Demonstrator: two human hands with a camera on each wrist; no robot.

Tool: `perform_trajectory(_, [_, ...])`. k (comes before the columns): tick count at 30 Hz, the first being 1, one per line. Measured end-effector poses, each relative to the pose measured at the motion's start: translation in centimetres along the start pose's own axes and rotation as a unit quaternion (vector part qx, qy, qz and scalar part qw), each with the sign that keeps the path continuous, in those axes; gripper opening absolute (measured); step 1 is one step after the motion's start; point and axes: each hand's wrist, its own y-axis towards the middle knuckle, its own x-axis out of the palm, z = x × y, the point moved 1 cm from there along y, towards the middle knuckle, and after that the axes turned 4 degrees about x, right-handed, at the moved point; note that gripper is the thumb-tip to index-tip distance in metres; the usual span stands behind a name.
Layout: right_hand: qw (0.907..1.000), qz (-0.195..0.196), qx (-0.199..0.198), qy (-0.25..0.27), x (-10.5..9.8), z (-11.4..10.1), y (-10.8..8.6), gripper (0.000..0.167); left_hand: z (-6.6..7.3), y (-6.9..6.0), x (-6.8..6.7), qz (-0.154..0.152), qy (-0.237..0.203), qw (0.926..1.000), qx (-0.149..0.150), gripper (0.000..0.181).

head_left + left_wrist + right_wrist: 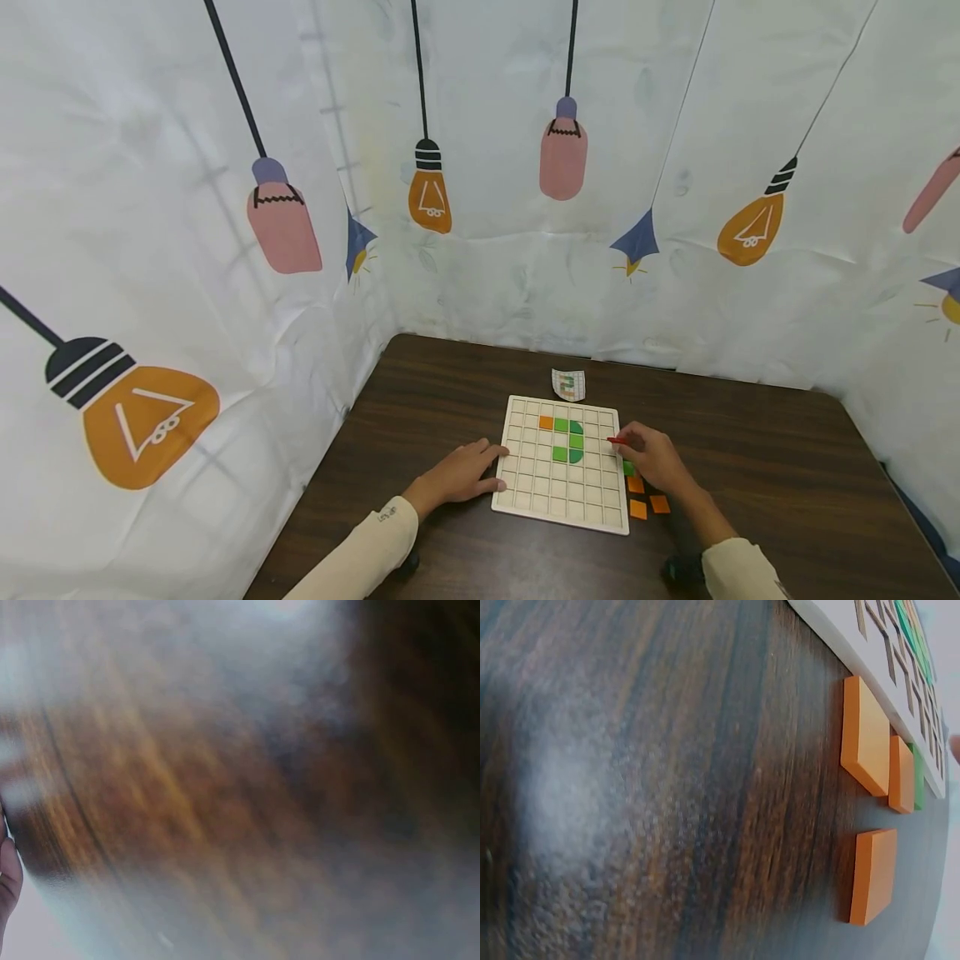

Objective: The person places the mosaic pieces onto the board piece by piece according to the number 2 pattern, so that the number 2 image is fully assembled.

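Note:
A pale square grid board point(536, 500) lies on the table, bearing an orange square tile point(546, 422), several green square tiles and two dark green rounded tiles point(576, 456). Over the board's right edge, my right hand point(654, 457) pinches a small red piece point(617, 440), seen nearly edge-on. My left hand point(468, 472) rests at the board's left edge, fingertips and thumb touching it. In the left wrist view only a sliver of the hand point(9, 877) shows at the far left; the rest is blurred table. The right wrist view does not show the red piece.
Loose orange tiles point(866, 739) and a green tile point(628, 468) lie on the brown table point(442, 375) beside the board's right edge. A small paper card point(568, 385) with a coloured grid pattern lies behind the board. White printed curtains point(495, 275) stand behind the table.

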Motion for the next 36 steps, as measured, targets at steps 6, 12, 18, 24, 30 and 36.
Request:
perform_trajectory(6, [0.9999, -0.004, -0.011, -0.010, 0.3, -0.3, 0.0, 0.011, -0.1, 0.1, 0.1, 0.001, -0.001, 1.0000, -0.001, 0.059])
perform_trajectory(12, [0.9992, -0.008, -0.024, -0.029, 0.5, -0.5, 0.2, 0.011, -0.1, 0.1, 0.2, 0.000, 0.000, 1.0000, -0.001, 0.060])
perform_trajectory(18, [0.9984, -0.027, -0.040, -0.029, 0.7, -0.8, 0.3, 0.012, 0.0, 0.1, 0.0, 0.000, -0.003, 1.0000, -0.004, 0.059])
perform_trajectory(24, [0.9972, -0.035, -0.066, -0.005, 1.0, -1.0, 0.1, 0.031, 0.0, 0.0, 0.1, 0.003, -0.003, 1.0000, -0.001, 0.059])
perform_trajectory(30, [0.9971, -0.031, -0.068, -0.010, 1.3, -1.2, 0.2, 0.032, 0.0, 0.0, 0.0, 0.001, -0.007, 1.0000, -0.003, 0.059])
perform_trajectory(36, [0.9972, -0.042, -0.061, -0.012, 1.7, -1.5, 0.2, 0.026, 0.0, 0.0, 0.1, 0.000, -0.011, 0.9999, -0.001, 0.059])
